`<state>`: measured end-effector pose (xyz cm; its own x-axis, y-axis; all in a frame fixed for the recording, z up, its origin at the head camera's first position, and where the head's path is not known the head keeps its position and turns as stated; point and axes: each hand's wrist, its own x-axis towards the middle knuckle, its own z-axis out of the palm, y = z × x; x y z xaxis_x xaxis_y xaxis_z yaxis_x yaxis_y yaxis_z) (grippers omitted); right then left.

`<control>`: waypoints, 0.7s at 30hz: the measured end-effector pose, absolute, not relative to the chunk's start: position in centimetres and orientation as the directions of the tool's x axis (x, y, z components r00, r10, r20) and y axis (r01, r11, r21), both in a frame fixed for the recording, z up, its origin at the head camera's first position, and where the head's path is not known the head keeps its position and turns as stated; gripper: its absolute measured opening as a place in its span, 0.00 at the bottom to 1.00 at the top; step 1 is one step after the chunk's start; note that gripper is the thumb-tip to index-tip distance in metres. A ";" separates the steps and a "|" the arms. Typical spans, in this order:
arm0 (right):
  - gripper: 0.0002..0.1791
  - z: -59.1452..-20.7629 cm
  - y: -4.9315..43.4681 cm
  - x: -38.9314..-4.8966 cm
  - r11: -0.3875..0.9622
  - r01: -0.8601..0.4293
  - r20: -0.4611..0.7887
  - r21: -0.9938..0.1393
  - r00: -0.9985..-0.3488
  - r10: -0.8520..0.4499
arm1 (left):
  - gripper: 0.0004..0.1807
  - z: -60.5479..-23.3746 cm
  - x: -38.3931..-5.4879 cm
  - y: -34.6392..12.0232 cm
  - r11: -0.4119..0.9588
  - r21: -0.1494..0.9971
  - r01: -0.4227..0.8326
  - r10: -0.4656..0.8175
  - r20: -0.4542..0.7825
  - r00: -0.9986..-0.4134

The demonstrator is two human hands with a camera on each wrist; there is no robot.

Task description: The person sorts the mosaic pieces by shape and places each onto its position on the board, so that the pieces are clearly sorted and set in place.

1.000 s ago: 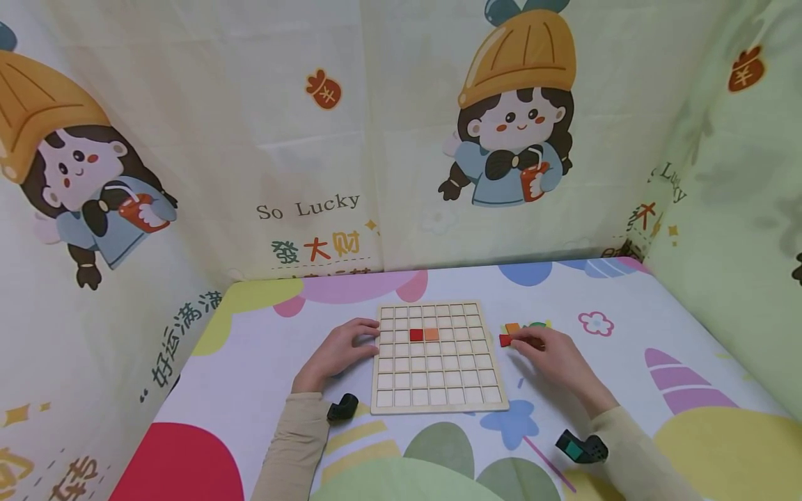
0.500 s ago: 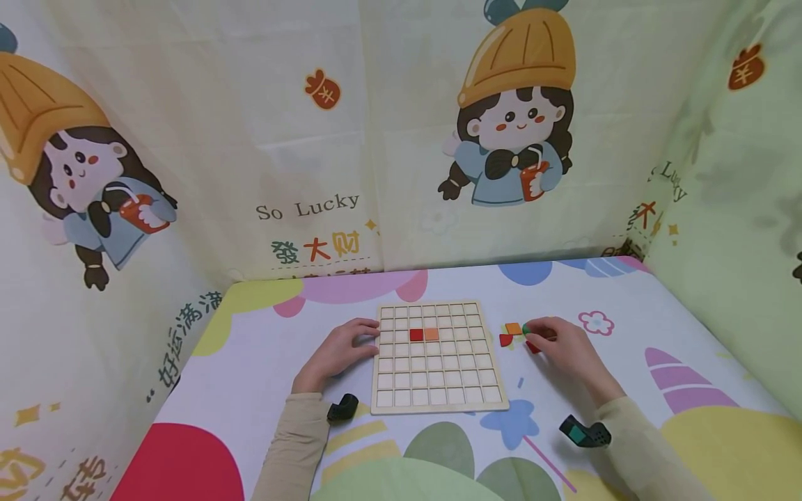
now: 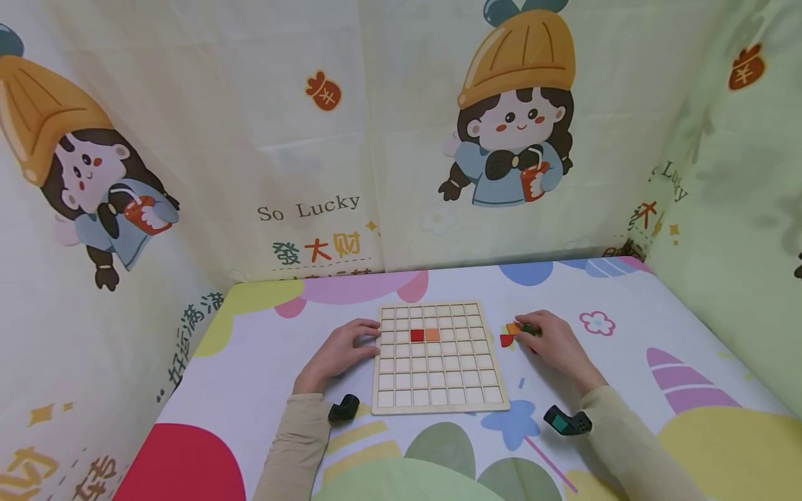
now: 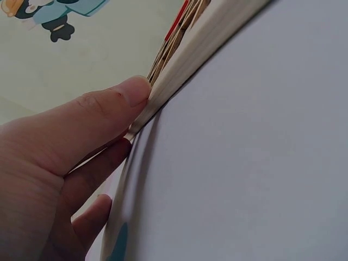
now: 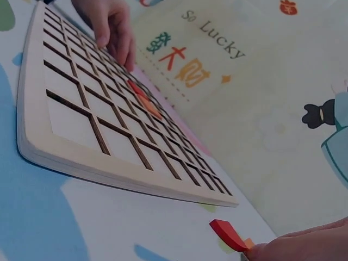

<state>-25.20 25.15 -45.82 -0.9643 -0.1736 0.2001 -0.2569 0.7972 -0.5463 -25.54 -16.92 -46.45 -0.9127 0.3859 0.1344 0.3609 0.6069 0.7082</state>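
Right of frame centre, the right hand pinches a green tile from the loose tiles, which look light, thin and rigid, best taken by their edges, while the left hand rests open-fingered against the wooden grid board.

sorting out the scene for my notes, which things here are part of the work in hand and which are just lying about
Part of the work:
- wooden grid board, held steady at its edge by the left hand
- red tile and orange tile set in the board
- loose coloured tiles beside the board, under the right hand

Lying about:
- patterned tablecloth
- cartoon curtain behind the table
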 end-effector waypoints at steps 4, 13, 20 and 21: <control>0.18 -45.9 25.1 -25.3 0.792 -0.308 0.226 -0.527 -0.949 -0.218 | 0.18 -46.3 -25.5 -16.8 0.609 0.710 0.354 0.383 0.128 -0.915; 0.15 -46.1 24.7 -25.8 0.811 -0.291 0.222 -0.507 -0.954 -0.203 | 0.18 -46.3 -25.6 -16.9 0.612 0.708 0.353 0.384 0.124 -0.915; 0.15 -46.1 24.4 -26.0 0.814 -0.286 0.243 -0.505 -0.953 -0.184 | 0.18 -46.3 -25.6 -16.9 0.609 0.711 0.351 0.384 0.122 -0.915; 0.15 -46.1 24.4 -26.1 0.812 -0.292 0.247 -0.506 -0.951 -0.188 | 0.18 -46.3 -25.6 -16.9 0.609 0.711 0.351 0.385 0.122 -0.915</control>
